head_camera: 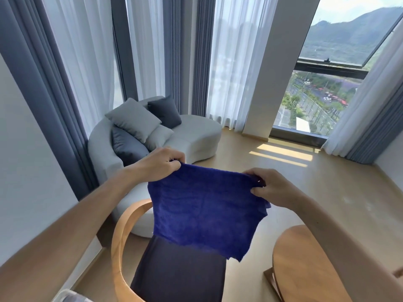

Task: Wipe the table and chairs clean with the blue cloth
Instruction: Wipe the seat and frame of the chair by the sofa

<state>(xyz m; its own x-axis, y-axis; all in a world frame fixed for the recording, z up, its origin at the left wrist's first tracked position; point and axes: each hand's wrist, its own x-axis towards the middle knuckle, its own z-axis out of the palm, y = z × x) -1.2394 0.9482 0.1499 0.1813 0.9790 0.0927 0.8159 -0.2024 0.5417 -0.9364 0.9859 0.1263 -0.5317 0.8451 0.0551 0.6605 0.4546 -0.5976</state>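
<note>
- Here, both hands hold the cloth (205,205) up in the air, spread out between them above the chair (122,236).
- The left hand (159,164) pinches the cloth's upper left corner; its fingers (174,163) are curled shut on the fabric, knuckles up.
- The right hand (270,186) grips the upper right corner, its fingers (258,189) closed tight on a bunched fold of cloth.
- The cloth hangs down loose from the two grips, its top edge stretched almost straight, its lower edge ragged and slanting down to the right.
- The lower edge hangs in front of the chair's dark seat; whether it touches the seat cannot be told.
- The chair's curved wooden back arcs round the seat's left side.
- The round wooden table (301,264) stands at lower right, just beside the chair, partly hidden by the right forearm.
- Behind, a pale curved sofa (196,134) carries four cushions (133,119), two light and two dark, piled at its left end.
</note>
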